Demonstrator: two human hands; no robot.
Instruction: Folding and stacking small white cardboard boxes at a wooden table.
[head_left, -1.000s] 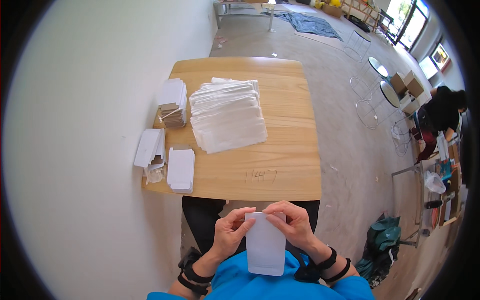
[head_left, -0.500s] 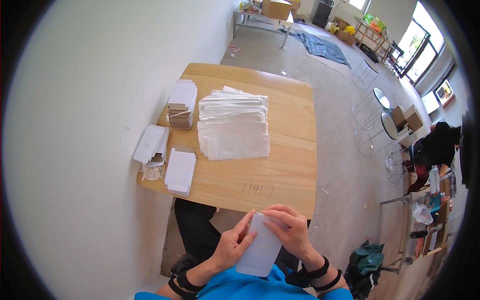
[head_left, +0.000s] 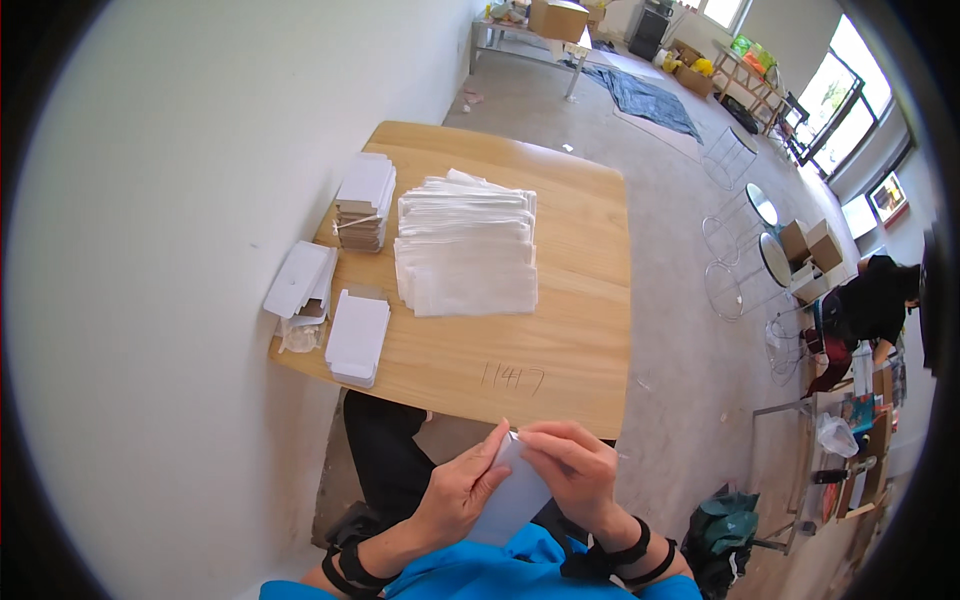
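Observation:
Between my hands is a flat white cardboard box (head_left: 508, 496), held above my lap just off the table's near edge. My left hand (head_left: 462, 492) grips its left side, thumb on the face. The fingers of my right hand (head_left: 577, 470) pinch at the far end of the box, near its top corner. Part of the box is covered by both hands. On the wooden table (head_left: 580, 300) lie a fanned pile of thin white sheets or sleeves (head_left: 468, 275), a stack of flat white boxes (head_left: 357, 338) and a taller bundled stack (head_left: 364, 200).
At the table's left edge an opened white box (head_left: 301, 280) sits over crumpled clear plastic (head_left: 300, 335), beside the wall. Several round stools (head_left: 762, 204) stand to the right. A person in black (head_left: 868, 300) bends over a cluttered bench. A dark green bag (head_left: 725, 525) rests on the floor.
My right fingers have drawn together into a pinch at the box's far end. The box has tilted, showing less of its face. My left hand has shifted slightly along its side.

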